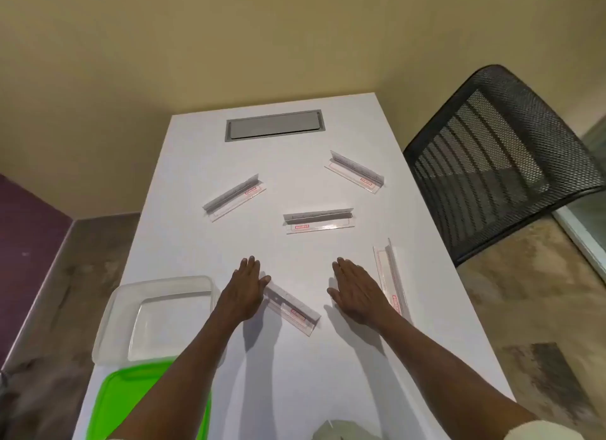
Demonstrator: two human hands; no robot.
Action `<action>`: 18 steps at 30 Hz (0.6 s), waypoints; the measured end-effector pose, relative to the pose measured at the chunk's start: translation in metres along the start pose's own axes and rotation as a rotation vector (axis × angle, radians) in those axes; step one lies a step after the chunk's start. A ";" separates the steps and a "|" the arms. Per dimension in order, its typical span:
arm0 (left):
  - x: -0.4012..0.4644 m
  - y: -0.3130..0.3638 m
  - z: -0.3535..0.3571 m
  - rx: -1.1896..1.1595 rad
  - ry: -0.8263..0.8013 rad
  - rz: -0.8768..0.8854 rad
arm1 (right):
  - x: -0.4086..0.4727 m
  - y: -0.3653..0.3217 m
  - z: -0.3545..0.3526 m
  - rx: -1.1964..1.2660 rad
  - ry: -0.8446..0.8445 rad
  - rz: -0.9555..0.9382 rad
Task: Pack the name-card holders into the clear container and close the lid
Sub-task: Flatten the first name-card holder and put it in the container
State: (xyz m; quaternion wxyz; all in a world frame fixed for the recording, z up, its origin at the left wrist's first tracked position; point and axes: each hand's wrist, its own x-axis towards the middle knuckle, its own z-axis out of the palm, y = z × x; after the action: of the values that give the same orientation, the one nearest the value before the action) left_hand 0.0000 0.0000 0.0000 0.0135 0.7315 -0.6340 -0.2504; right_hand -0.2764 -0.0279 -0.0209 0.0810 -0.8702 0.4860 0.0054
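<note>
Both hands are held flat, fingers straight, nothing gripped: left hand (244, 287), right hand (355, 290). Five holders lie scattered on the bench (328, 374). Nearest holder (292, 308) lies diagonally between them, just beside the left thumb. Container (157, 315) sits open at left, green lid (131, 403) beside it.

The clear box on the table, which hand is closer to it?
Left. The left hand lies flat just right of the clear box, close to its rim. The right hand is farther right, beyond a card holder.
</note>
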 end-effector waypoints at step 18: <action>0.032 -0.014 0.010 -0.011 0.030 -0.084 | -0.003 -0.020 0.033 -0.020 -0.122 -0.145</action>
State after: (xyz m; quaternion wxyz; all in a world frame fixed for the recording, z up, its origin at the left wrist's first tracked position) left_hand 0.0116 -0.0238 -0.0251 0.0166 0.7612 -0.6009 -0.2434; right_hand -0.2586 -0.0103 -0.0504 0.1020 -0.9019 0.4159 0.0573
